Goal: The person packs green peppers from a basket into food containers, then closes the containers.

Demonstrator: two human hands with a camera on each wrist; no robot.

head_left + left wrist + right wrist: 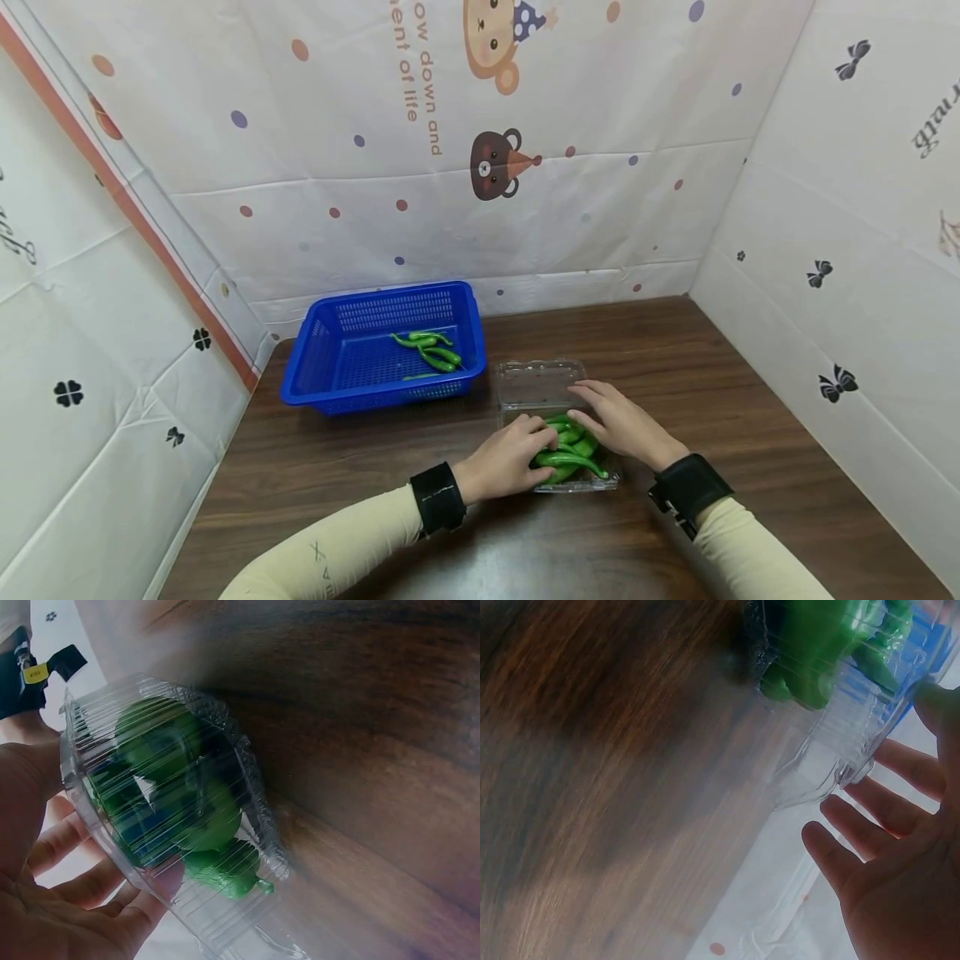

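Observation:
A clear plastic clamshell box [577, 483] lies on the table with its lid [542, 385] folded back, holding several green chili peppers [573, 458]. My left hand [504, 460] reaches over the box's left side, its bent fingers at the peppers. Through the clear wall in the left wrist view, a fingertip shows against the green peppers [210, 817]. On the other side, my right hand [626, 425] has its fingers stretched out over the right rim, near the lid's hinge. In the right wrist view those fingers [870, 825] look spread beside the plastic, gripping nothing.
A blue perforated basket [307, 383] stands at the back left, with several green chili peppers [435, 354] on its floor. The wooden table [360, 450] meets patterned white sheets [600, 233] at the back and sides.

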